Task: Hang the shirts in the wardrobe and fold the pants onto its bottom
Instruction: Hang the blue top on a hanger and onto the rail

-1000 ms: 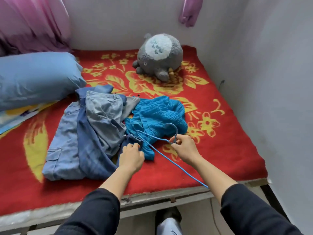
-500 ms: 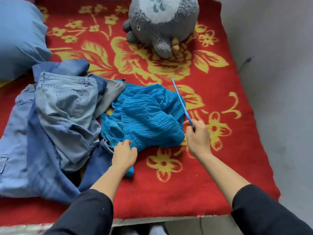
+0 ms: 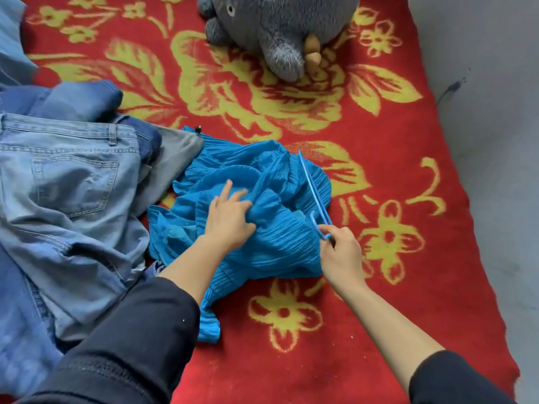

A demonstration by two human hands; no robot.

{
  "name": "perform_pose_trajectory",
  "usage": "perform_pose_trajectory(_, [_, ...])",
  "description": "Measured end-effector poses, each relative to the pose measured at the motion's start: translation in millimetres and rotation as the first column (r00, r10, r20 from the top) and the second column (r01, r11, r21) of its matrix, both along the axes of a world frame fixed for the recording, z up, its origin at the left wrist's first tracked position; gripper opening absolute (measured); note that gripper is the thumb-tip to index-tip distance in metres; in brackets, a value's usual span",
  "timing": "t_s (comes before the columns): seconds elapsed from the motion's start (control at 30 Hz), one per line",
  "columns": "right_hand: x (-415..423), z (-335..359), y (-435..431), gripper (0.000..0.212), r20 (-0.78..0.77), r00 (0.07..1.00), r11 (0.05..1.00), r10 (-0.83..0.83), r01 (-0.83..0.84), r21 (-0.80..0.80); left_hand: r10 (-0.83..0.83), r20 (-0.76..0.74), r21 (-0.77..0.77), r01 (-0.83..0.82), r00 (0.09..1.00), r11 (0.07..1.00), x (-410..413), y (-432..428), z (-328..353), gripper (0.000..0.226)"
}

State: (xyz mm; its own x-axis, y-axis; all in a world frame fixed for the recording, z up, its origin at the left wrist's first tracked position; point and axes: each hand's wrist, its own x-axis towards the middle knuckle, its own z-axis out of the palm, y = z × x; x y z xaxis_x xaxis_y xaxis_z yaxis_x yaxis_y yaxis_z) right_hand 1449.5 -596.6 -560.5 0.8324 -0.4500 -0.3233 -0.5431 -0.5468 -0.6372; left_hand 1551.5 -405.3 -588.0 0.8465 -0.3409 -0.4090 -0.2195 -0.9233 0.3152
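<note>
A crumpled teal pleated shirt (image 3: 280, 246) lies on the red flowered blanket (image 3: 393, 301). My left hand (image 3: 229, 220) rests on top of it, with the thumb and lower fingers gathering a fold and two fingers stretched out. My right hand (image 3: 342, 252) pinches the hook end of a thin blue hanger (image 3: 313, 193), which lies across the shirt's right side. Left of the shirt sits a heap of pants: light blue jeans (image 3: 67, 193), darker blue denim (image 3: 84, 97) and a grey garment (image 3: 175, 158).
A grey plush toy (image 3: 280, 27) sits at the far side of the bed. A grey wall (image 3: 495, 141) runs along the bed's right edge. A blue pillow (image 3: 11, 53) shows at the far left.
The view has come closer to the bed. My left hand moved from the shirt's near edge up onto its middle. The hanger now lies lower across the shirt's right side.
</note>
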Motion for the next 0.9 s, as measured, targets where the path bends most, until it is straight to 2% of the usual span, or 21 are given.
perform_pose_trajectory(0.07, [1, -3, 3, 0.029, -0.039, 0.999, 0.999, -0.037, 0.037, 0.012, -0.104, -0.100, -0.091, 0.095, 0.989, 0.991, -17, 4, -2, 0.018])
perform_pose_trajectory(0.17, [7, -5, 8, 0.013, -0.060, 0.998, 0.999, -0.026, 0.028, 0.043, -0.203, -0.260, -0.109, 0.180, 0.944, 0.978, -65, 24, -4, 0.008])
perform_pose_trajectory(0.2, [11, -7, 10, 0.011, -0.078, 0.997, 0.998, -0.025, 0.029, 0.049, -0.218, -0.312, -0.059, 0.210, 0.925, 0.976, -83, 33, -7, 0.007])
perform_pose_trajectory(0.27, [21, -12, 19, 0.031, -0.127, 0.991, 0.997, -0.049, 0.056, 0.053, -0.201, -0.416, 0.047, 0.242, 0.887, 0.969, -117, 50, -13, 0.016])
perform_pose_trajectory(0.33, [29, -18, 34, 0.051, -0.198, 0.979, 0.995, -0.053, 0.068, 0.069, -0.161, -0.532, 0.086, 0.242, 0.831, 0.967, -142, 64, -16, 0.031])
perform_pose_trajectory(0.4, [34, -26, 52, 0.062, -0.263, 0.965, 0.997, -0.016, 0.034, 0.065, -0.120, -0.635, 0.106, 0.240, 0.763, 0.965, -151, 72, -16, 0.027])
perform_pose_trajectory(0.5, [35, -39, 64, 0.057, -0.363, 0.928, 0.991, 0.083, -0.116, -0.070, -0.123, -0.763, 0.051, 0.250, 0.634, 0.967, -148, 78, -16, 0.010])
perform_pose_trajectory(0.57, [36, -44, 59, 0.043, -0.405, 0.910, 0.971, 0.093, -0.172, -0.164, -0.095, -0.817, -0.015, 0.144, 0.569, 0.989, -138, 82, -19, 0.026])
perform_pose_trajectory(0.6, [37, -45, 55, 0.035, -0.404, 0.912, 0.971, 0.074, -0.158, -0.180, -0.052, -0.805, -0.035, 0.040, 0.592, 0.999, -131, 85, -19, 0.028])
perform_pose_trajectory(0.67, [38, -46, 46, 0.027, -0.332, 0.943, 0.986, 0.036, -0.087, -0.142, 0.129, -0.687, -0.060, -0.233, 0.715, 0.971, -116, 89, -17, 0.023])
perform_pose_trajectory(0.73, [37, -43, 37, 0.028, -0.196, 0.981, 0.996, 0.006, -0.023, -0.085, 0.343, -0.437, -0.119, -0.432, 0.831, 0.894, -104, 85, -16, 0.020])
perform_pose_trajectory(0.8, [34, -37, 29, 0.041, -0.092, 0.995, 0.995, -0.033, 0.024, -0.093, 0.439, -0.264, -0.214, -0.496, 0.859, 0.841, -97, 73, -17, 0.012])
perform_pose_trajectory(0.83, [33, -33, 26, 0.044, -0.053, 0.997, 0.994, -0.054, 0.048, -0.096, 0.430, -0.265, -0.241, -0.491, 0.863, 0.837, -95, 65, -19, 0.008])
perform_pose_trajectory(0.9, [29, -27, 22, 0.037, 0.015, 0.994, 0.992, -0.108, 0.108, -0.063, 0.311, -0.328, -0.175, -0.381, 0.892, 0.908, -97, 42, -26, 0.029])
